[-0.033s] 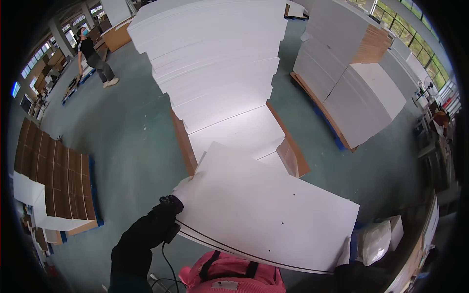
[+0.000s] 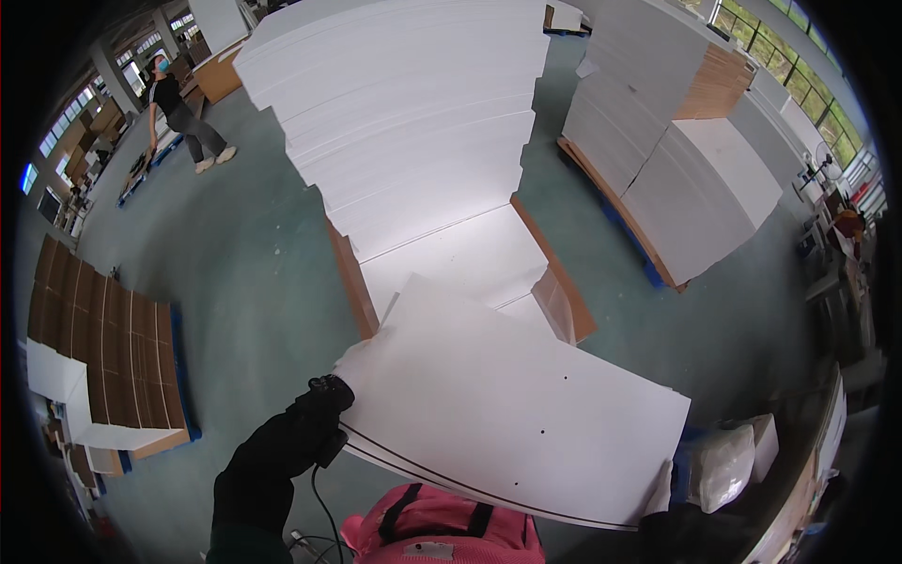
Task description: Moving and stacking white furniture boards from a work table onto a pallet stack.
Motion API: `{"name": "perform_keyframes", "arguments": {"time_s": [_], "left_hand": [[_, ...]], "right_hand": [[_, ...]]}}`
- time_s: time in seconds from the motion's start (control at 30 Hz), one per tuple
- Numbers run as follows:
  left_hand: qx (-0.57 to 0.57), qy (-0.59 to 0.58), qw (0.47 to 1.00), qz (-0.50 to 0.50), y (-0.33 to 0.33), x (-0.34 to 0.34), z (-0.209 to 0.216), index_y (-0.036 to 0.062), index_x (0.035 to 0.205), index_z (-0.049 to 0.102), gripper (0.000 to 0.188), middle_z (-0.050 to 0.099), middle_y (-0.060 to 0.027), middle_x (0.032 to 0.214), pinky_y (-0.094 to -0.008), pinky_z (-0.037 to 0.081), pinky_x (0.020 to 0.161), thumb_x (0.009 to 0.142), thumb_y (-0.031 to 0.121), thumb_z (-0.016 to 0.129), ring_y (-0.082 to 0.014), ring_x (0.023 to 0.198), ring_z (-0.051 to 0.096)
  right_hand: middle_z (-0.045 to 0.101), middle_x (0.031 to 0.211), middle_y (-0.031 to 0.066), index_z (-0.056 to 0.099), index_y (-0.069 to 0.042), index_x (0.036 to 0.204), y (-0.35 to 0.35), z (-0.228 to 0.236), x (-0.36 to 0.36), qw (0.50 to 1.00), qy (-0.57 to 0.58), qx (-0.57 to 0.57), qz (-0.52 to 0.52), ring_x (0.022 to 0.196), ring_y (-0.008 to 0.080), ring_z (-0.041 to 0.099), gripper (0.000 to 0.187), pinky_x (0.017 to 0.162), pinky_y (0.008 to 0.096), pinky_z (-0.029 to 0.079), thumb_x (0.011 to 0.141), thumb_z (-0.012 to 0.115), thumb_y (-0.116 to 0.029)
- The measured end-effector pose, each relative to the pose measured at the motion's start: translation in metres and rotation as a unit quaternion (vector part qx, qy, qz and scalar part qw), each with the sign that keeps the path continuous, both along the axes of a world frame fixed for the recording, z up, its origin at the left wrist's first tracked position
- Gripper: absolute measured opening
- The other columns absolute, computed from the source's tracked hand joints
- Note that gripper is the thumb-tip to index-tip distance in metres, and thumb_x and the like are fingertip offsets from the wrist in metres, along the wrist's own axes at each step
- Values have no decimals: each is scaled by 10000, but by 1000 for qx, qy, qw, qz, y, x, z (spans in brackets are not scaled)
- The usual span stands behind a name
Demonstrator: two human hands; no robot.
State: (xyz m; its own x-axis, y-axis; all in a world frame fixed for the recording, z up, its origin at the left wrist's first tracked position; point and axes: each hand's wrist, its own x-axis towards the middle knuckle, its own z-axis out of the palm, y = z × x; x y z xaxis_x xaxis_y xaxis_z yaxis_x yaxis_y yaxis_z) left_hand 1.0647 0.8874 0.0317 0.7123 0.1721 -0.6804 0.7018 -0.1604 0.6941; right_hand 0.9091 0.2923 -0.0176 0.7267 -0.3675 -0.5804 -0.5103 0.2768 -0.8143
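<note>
A white panel (image 2: 507, 395) is held in front of my body, with a few small dark holes and dark lines along its near edge. My left hand (image 2: 351, 365), pale and partly covered by the panel, is closed on its left edge; a black sleeve and a dark strap show at the wrist. At the right end, my right hand (image 2: 661, 487) grips the short edge, its fingertips partly out of sight. Just beyond the panel lie white boards (image 2: 456, 254) at the foot of a tall stack of white boards (image 2: 404, 113).
Brown boards (image 2: 349, 282) flank the stack's base. A second pallet of white boards (image 2: 648, 132) stands right, brown-edged stacks (image 2: 103, 348) left. A wrapped white bundle (image 2: 725, 465) sits beside my right hand. A pink bag (image 2: 451, 531) is below me. Another person (image 2: 183, 117) stands far left.
The person at the far left has shifted their feet, which are now farther apart. My hands and the white panel have barely moved.
</note>
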Motion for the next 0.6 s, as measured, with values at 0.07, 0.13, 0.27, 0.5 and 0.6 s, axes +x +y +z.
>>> {"name": "perform_keyframes", "arguments": {"time_s": [0.07,0.13,0.27,0.5,0.6], "left_hand": [[137,-84,978,-131,-9,46,-15,24,1157,558,520,650,-110,964,-316,469,775,937,479,437,-183,861,619],[135,-61,979,-138,15,82,-55,34,1183,527,498,648,-134,953,-331,470,777,940,458,429,-218,859,623],[209,-71,925,-311,12,172,-123,47,1263,406,462,635,-217,969,-395,467,805,930,367,434,-336,895,623],[336,-57,788,-514,-33,320,-249,18,1357,327,544,617,-166,1090,-399,399,951,958,378,407,-285,1037,564],[289,-311,779,-462,39,386,-320,42,1326,420,541,619,-206,1096,-394,419,927,934,414,402,-339,1081,568]], "right_hand": [[494,1314,115,413,-19,1357,1,-34,2,996,7,-37,-83,1170,223,493,721,994,330,394,914,420,-587],[491,1319,108,410,-16,1359,19,-52,7,995,8,47,-87,1179,222,485,724,997,332,390,914,417,-588],[476,1335,90,395,-10,1364,49,-112,-6,986,-15,64,-155,1204,223,457,711,1012,334,369,932,387,-574],[350,1439,80,292,-26,1424,124,-211,2,950,-5,45,-309,1277,221,374,716,1065,336,295,951,340,-561],[308,1463,70,259,-56,1444,197,-259,54,938,4,96,-332,1310,223,327,702,1081,346,269,955,333,-554]]}}
